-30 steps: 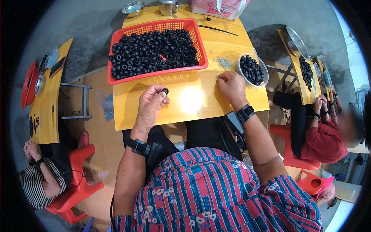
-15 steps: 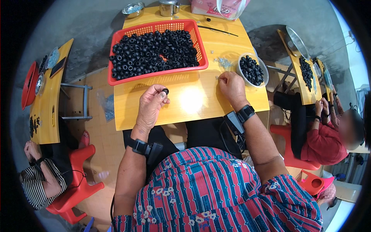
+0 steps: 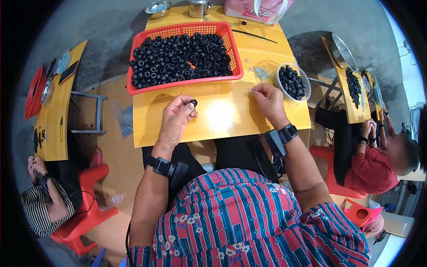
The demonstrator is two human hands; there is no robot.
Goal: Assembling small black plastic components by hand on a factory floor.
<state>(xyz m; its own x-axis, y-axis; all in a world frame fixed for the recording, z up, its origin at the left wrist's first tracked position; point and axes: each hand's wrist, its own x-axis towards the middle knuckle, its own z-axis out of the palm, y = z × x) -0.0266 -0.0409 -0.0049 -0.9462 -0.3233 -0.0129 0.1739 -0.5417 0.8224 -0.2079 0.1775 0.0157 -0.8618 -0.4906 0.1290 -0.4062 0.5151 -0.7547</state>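
Observation:
Between the thumb and forefinger of my left hand (image 3: 176, 118) is a small black ring (image 3: 193, 102), held over the front part of the yellow table (image 3: 164, 129). My right hand (image 3: 271, 103) is pinched low over the table to the right; whatever its fingertips hold is too small to make out. A scatter of small clear bits (image 3: 259, 72) lies just beyond that hand. Beside it stands a clear round tub (image 3: 279, 84) with black pieces in it. Behind my left hand, a red plastic basket (image 3: 238, 66) holds a heap of black rings (image 3: 171, 60).
Toward the back are a thin black stick (image 3: 255, 35), a metal cup (image 3: 198, 9), a metal bowl (image 3: 156, 12) and a pink bag (image 3: 255, 10). Other people sit at a left table (image 3: 58, 129) and a right table (image 3: 356, 113), on red stools.
My right hand has turned slightly, showing more of its pinched thumb and finger. My left hand keeps the black ring. The view has shifted a little.

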